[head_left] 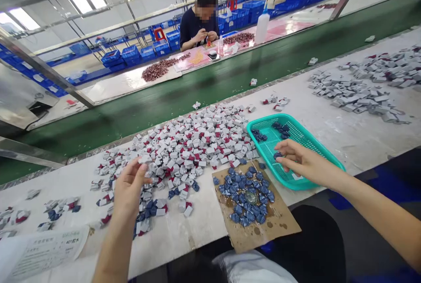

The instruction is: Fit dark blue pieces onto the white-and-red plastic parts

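Hands | left hand (130,191): raised, fingers narrow, apparently pinching a small white folded piece (145,159) | right hand (307,163): open, fingertips over a teal plastic mesh tray (289,120)

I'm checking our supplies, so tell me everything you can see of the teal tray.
The teal tray is a shallow, rectangular basket of what looks like plastic, with a mesh base and solid rim. It sits angled on the white bench beside a cardboard sheet. Small dark blue pieces lie in small clusters inside it. The right hand reaches over its near edge, fingers above the mesh.
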Tool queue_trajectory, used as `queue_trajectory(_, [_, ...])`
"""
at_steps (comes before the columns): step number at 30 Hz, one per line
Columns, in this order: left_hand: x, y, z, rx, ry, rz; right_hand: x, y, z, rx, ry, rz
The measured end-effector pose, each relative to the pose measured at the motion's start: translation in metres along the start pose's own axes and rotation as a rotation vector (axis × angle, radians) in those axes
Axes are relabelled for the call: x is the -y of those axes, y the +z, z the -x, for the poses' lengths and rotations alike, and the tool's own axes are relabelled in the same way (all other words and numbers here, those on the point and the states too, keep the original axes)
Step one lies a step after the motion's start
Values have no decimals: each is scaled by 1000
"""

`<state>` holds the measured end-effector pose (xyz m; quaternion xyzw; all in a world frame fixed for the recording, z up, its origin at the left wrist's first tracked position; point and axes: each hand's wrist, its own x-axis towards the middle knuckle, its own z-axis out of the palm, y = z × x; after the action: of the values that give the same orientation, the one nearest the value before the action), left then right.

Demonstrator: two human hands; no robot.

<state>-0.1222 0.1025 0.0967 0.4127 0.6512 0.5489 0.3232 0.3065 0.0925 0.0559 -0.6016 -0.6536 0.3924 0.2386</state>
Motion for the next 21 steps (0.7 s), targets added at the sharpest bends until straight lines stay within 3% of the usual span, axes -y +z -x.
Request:
queue_trajectory(4, [16,34,73,135,-264,208,28,24,45,-46,7,-165])
queue_trajectory(7, [29,60,115,185,-442,320,44,50,68,-18,69,-317])
queue_trajectory(12, [35,77,139,350,-516,375,48,88,80,5,244,-568])
queue_trajectory(15, [36,75,135,363,-501,352,42,99,78,-28,161,-424])
queue_trajectory(18, [39,73,134,317,-501,338,34,100,75,-115,-12,-75])
queue_trajectory(21, [42,74,137,296,-508,344,28,96,68,-36,-171,209])
